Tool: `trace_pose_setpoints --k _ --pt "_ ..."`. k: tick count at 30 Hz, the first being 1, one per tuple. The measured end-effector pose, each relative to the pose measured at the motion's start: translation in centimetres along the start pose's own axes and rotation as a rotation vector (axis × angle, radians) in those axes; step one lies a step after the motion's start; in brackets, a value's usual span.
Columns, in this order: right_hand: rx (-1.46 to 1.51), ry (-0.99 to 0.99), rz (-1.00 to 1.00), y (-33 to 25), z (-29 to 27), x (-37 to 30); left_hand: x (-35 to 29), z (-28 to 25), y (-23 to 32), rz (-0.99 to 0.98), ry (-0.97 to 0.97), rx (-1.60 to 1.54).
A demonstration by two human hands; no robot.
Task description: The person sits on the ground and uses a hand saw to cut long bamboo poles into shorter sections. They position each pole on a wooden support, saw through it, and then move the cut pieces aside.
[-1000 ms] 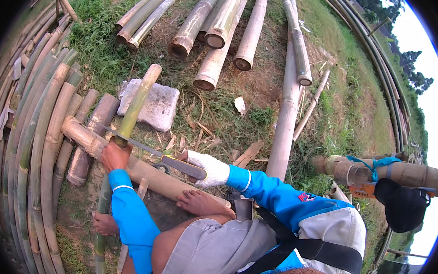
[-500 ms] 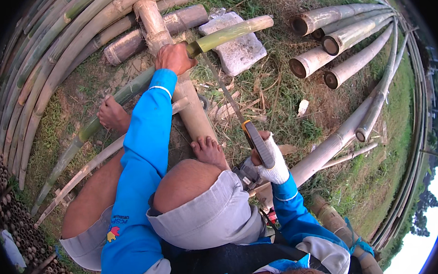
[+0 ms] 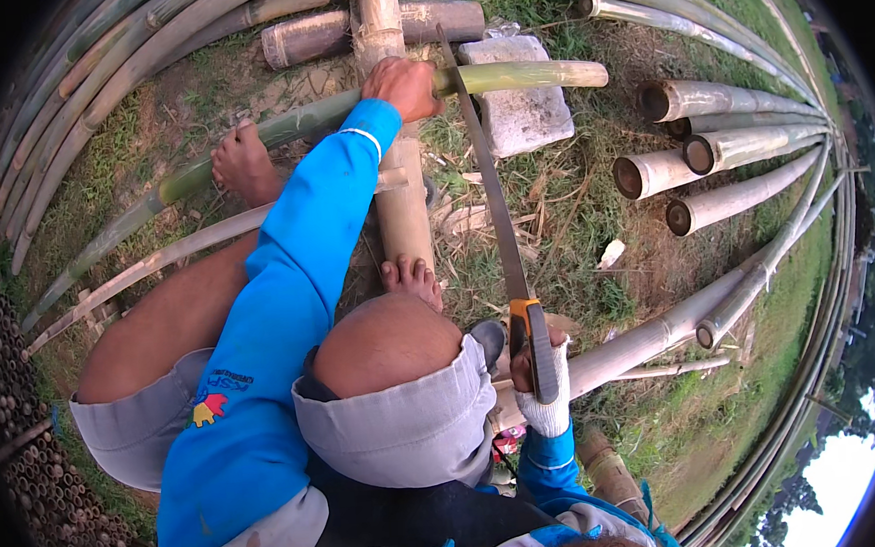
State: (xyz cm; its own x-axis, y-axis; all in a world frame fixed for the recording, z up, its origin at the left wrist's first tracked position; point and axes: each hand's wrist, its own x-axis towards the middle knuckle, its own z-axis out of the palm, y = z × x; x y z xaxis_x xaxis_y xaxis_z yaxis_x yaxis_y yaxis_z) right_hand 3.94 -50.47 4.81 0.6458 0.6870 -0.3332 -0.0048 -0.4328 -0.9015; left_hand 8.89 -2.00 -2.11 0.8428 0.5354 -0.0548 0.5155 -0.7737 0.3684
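My left hand point(image 3: 403, 85) grips a green bamboo pole point(image 3: 279, 133) that lies across a thicker tan bamboo log point(image 3: 402, 210). My right hand point(image 3: 540, 382), in a white glove, holds the orange and black handle of a long handsaw point(image 3: 487, 185). The saw's blade tip rests on the green pole just right of my left hand. Both bare feet show: one point(image 3: 242, 163) on the green pole, the other point(image 3: 413, 278) on the tan log. My blue sleeves and grey shorts fill the lower middle.
A grey stone block point(image 3: 523, 113) lies under the green pole's free end. Cut bamboo poles point(image 3: 711, 156) with open ends lie at right. More long poles curve around the left and right edges. Grass and bamboo scraps cover the ground. Stacked small bamboo ends point(image 3: 29, 469) sit lower left.
The view has swung further down. My left hand keeps its grip on the green pole. My right hand has drawn the saw back toward me along the cut.
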Motion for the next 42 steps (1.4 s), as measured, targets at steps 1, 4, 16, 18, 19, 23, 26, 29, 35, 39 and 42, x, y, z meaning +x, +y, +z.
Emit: trace_pose_setpoints --k 1,4,16,18,19,23,26,29,35,39,42 --pt "-0.001 -0.016 -0.074 0.0 0.5 3.0 -0.1 0.0 -0.1 0.019 0.033 0.013" --pt "-0.159 0.020 -0.393 -2.0 3.6 12.6 0.1 -0.3 0.6 0.020 0.054 0.023" --pt "0.033 0.016 -0.040 -1.8 0.2 -2.4 -0.4 0.6 -0.8 0.017 0.051 0.041" --pt "-0.228 -0.026 -0.221 -3.2 0.8 1.9 -0.5 0.6 -0.8 -0.019 0.029 0.033" --pt "-0.190 -0.011 -0.258 -2.1 1.9 5.5 -0.6 0.9 -0.3 -0.008 0.033 0.019" --pt "-0.172 0.047 -0.455 -2.7 5.3 16.0 0.4 -0.3 0.2 0.027 0.049 0.023" --pt "-0.136 0.029 -0.408 -3.3 5.4 14.9 -0.5 0.7 0.1 0.030 0.028 0.006" --pt "-0.211 0.018 -0.315 -2.2 2.9 6.5 0.4 -0.4 -1.3 0.020 0.052 0.003" --pt "-0.292 -0.005 -0.319 -2.2 0.9 2.4 -0.6 1.1 -0.4 0.017 0.091 0.038" --pt "-0.169 0.015 -0.366 -1.9 3.7 13.0 0.4 1.0 0.5 0.052 0.113 0.030" --pt "-0.130 0.064 -0.349 -4.3 6.2 13.6 0.0 1.0 -0.4 0.063 0.092 0.039"
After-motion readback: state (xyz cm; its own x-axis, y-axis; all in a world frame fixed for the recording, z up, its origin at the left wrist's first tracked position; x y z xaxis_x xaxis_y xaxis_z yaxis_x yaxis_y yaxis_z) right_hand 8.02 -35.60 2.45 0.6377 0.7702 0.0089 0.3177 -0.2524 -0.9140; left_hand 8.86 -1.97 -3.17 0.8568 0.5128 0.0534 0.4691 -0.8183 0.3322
